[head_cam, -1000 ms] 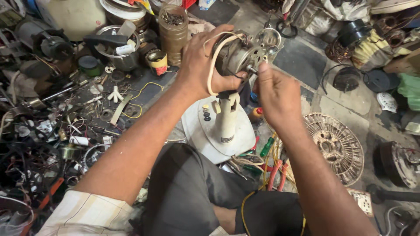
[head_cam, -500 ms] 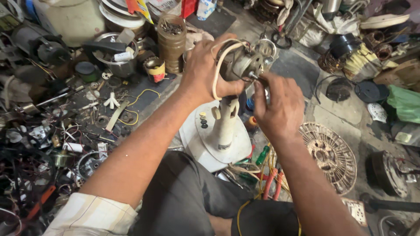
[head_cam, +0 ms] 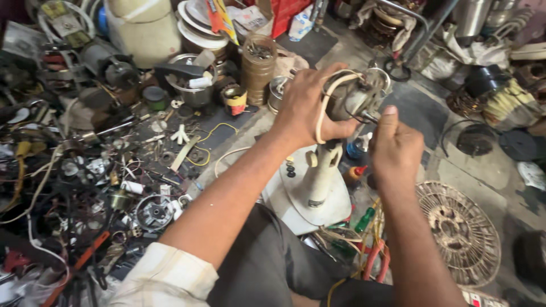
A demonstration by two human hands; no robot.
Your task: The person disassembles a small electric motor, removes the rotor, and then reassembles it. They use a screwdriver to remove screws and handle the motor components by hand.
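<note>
Head view, near to far. Fan base [head_cam: 318, 196], white, stands on the floor [head_cam: 409, 108] just beyond the knees, with its neck rising to the motor [head_cam: 352, 96].

Change since a second ago: right hand [head_cam: 395, 150] has come in from the side. It was open and apart from the motor; now it is curled, thumb up, fingertips at the shaft on the motor's front face. I cannot tell whether it pinches the shaft or only touches it. Left hand [head_cam: 310, 108] has kept its place, wrapped over the motor's back with a loop of white cord [head_cam: 324, 111] under the fingers. I read this as: motor steadied, work now at the shaft end.

Containers, further out:
- Tape roll [head_cam: 234, 98], just left of the left forearm, contents not visible.
- Steel bowl [head_cam: 193, 91], holds a pale lump and a dark tool.
- Tall brown jar [head_cam: 259, 68], open, dark small parts inside.
- Large cream drum [head_cam: 145, 31], far left, contents hidden.

Grille [head_cam: 458, 230] lies flat on the right.
</note>
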